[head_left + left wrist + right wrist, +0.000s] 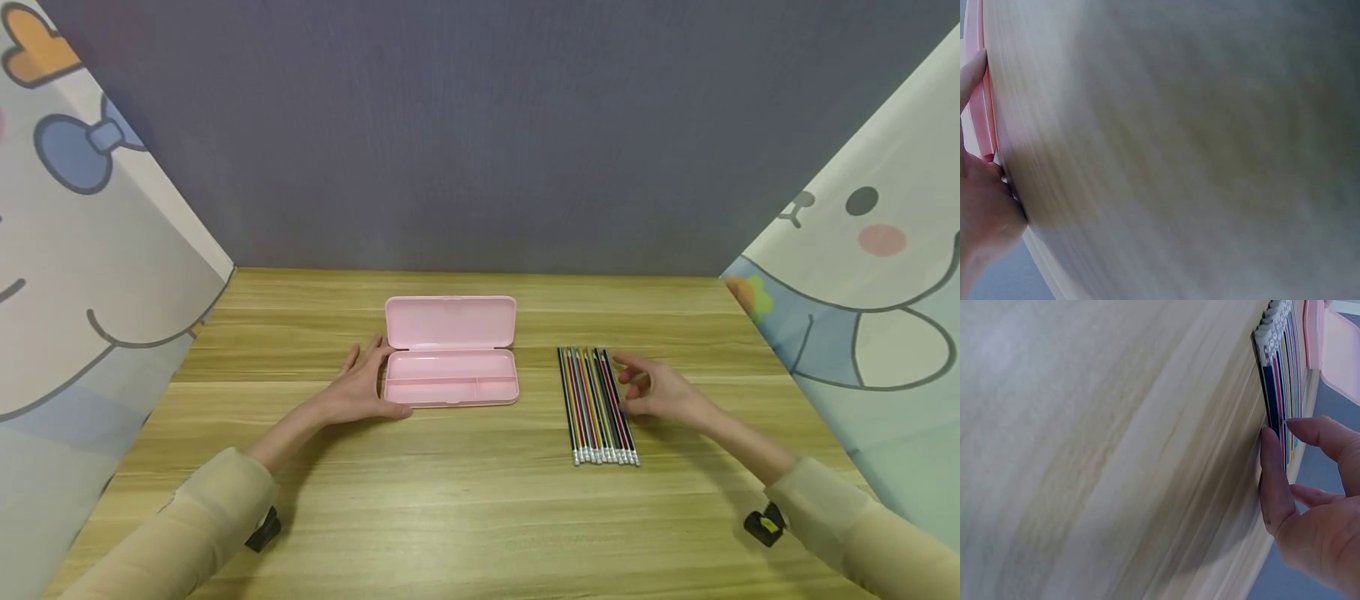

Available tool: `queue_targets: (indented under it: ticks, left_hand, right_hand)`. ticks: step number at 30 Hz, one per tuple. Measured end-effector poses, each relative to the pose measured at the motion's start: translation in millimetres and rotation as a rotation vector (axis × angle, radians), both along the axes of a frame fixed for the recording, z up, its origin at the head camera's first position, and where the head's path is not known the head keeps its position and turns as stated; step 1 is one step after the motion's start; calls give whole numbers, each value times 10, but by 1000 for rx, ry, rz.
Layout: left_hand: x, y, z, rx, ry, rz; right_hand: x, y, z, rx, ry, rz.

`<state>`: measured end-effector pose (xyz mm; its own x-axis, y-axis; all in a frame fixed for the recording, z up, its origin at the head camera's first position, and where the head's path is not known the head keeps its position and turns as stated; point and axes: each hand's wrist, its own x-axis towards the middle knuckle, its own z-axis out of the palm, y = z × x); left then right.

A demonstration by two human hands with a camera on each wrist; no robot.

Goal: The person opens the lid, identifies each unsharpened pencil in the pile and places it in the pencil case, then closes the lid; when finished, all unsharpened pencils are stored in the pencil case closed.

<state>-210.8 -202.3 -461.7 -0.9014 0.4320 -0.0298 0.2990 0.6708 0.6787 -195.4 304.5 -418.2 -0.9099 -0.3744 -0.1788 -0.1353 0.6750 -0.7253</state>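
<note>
A pink pencil case (452, 367) lies on the table with its lid (452, 322) raised at the back, showing a tray divided into compartments. My left hand (357, 390) holds its left end, the thumb (974, 74) along the front wall and the index finger at the back left corner. To the right of the case, several pencils (596, 408) in different colours lie side by side, eraser ends toward me. At the row's right edge is my right hand (663, 393). Its thumb is beside the outermost pencil and its index fingertip (1300, 428) just over the row, with a gap between them.
The wood-grain table (450, 517) meets a dark grey panel (480, 142) at the back. Cartoon-printed panels (90, 275) stand at both sides. A small black device (765, 525) hangs under each sleeve.
</note>
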Motion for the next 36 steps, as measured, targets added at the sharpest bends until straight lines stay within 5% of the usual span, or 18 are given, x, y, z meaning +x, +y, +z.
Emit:
queue_targets:
  ticks: [17,36]
  left_hand:
    - [-6,4,-9,-10,-2,-3]
    - [1,9,-13,-22,-10,2]
  right_hand:
    - [39,-64,-33,29,3,-52]
    - [4,-26,-2,-32,-120,-28]
